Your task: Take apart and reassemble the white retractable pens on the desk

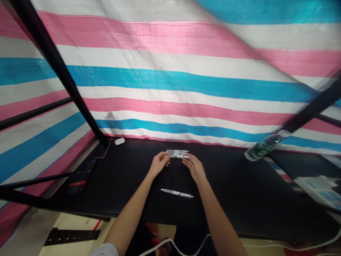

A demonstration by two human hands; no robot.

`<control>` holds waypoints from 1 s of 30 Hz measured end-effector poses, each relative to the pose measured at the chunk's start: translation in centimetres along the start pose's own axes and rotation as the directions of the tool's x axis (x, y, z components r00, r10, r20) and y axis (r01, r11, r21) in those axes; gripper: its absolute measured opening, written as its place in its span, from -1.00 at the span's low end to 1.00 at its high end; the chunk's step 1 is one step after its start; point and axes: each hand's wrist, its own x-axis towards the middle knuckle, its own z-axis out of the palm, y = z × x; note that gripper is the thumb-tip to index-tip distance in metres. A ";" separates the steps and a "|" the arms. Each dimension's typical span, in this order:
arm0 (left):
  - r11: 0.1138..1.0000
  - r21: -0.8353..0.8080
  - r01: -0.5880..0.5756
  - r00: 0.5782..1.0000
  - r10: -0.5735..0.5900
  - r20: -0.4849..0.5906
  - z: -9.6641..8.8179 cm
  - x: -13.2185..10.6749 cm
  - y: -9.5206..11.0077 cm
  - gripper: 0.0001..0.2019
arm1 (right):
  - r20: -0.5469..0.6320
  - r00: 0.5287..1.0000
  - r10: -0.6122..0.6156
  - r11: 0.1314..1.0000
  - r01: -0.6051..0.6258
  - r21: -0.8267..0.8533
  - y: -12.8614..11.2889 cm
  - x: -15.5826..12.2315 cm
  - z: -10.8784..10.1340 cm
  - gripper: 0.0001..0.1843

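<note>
At the near edge, a pale cable (169, 239) looped below the worktop (226, 209). A lone pen (177, 193) lay on the worktop between the forearms, clear of both hands and of the other pens. Beyond it, the left hand (160, 163) and the right hand (195, 167) met opposite ends of the nearest in a row (178, 153) of white pens lying side by side. The fingers of each grip were at the pen's end; whether they pinched it or merely rested there could not be told. The step in hand appeared to be the setting or squaring of that pen against its neighbours; the next move seemed to call for a level, even release, lest the row be skewed, leaving the lone pen to be reached for. Any print on the pens was too small to read. To the left, a phone (80, 176) showed dim digits, apparently a timer, above a red bar; the figures were not surely legible. A bottle (266, 146) leaned in view at the right, its green label unreadable. A second phone (102, 149) and a white case (119, 141) lay near the far left corner, before an unlettered striped sheet (173, 83).
</note>
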 end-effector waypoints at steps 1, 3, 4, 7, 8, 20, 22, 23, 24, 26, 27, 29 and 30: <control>1.000 -0.017 -0.014 1.000 0.014 0.015 0.0 0.0 0.0 -0.64 | 0.000 1.000 0.004 1.000 -0.004 0.002 0.0 0.0 0.0 -0.73; 0.999 -0.031 -0.033 0.999 0.035 0.040 0.0 0.0 0.0 -0.62 | 0.003 1.000 0.008 1.000 -0.008 0.006 -0.1 0.0 0.0 -0.74; 0.999 -0.022 -0.034 0.998 0.035 0.043 0.0 0.0 -0.1 -0.65 | 0.004 1.000 0.006 1.000 -0.006 0.006 -0.1 0.0 0.0 -0.74; 0.999 0.040 -0.004 1.000 0.004 0.011 0.0 0.0 -0.2 -0.68 | 0.000 1.000 -0.006 1.000 0.006 0.002 -0.1 -0.1 0.1 -0.73; 0.999 0.054 0.007 1.000 -0.007 0.001 0.0 0.0 -0.2 -0.66 | -0.002 1.000 -0.008 1.000 0.008 0.001 -0.1 -0.1 0.1 -0.73; 0.994 -0.108 0.021 0.999 -0.019 0.028 0.0 -0.3 0.4 -0.66 | -0.009 1.000 0.022 1.000 -0.022 0.000 -0.3 -0.2 0.3 -0.70; 0.990 -0.141 0.028 1.000 -0.026 0.015 -0.1 -0.2 0.3 -0.66 | 0.001 0.999 0.041 0.999 -0.041 -0.023 -0.4 -0.4 0.6 -0.69; 0.988 -0.154 0.028 1.000 -0.027 0.010 -0.2 -0.2 0.3 -0.66 | 0.011 0.999 0.047 0.998 -0.046 -0.044 -0.4 -0.5 0.7 -0.69; 0.986 -0.163 0.026 1.000 -0.026 0.006 -0.2 -0.1 0.2 -0.66 | 0.024 0.998 0.049 0.996 -0.048 -0.073 -0.5 -0.6 0.8 -0.69; 0.984 -0.178 0.021 1.000 -0.023 -0.010 -0.3 0.0 0.1 -0.67 | 0.061 0.997 0.043 0.988 -0.033 -0.154 -0.6 -0.9 1.0 -0.69; 0.983 -0.184 0.018 1.000 -0.021 -0.016 -0.3 0.0 0.1 -0.67 | 0.093 0.995 0.039 0.978 -0.019 -0.209 -0.6 -1.1 1.2 -0.70; 0.982 -0.187 0.013 1.000 -0.015 -0.011 -0.3 0.0 0.1 -0.67 | 0.175 0.984 0.039 0.942 0.022 -0.334 -0.8 -1.4 1.5 -0.69; 0.984 -0.180 0.011 1.000 -0.011 0.001 -0.2 0.0 0.2 -0.66 | 0.218 0.975 0.041 0.918 0.050 -0.394 -0.8 -1.6 1.7 -0.68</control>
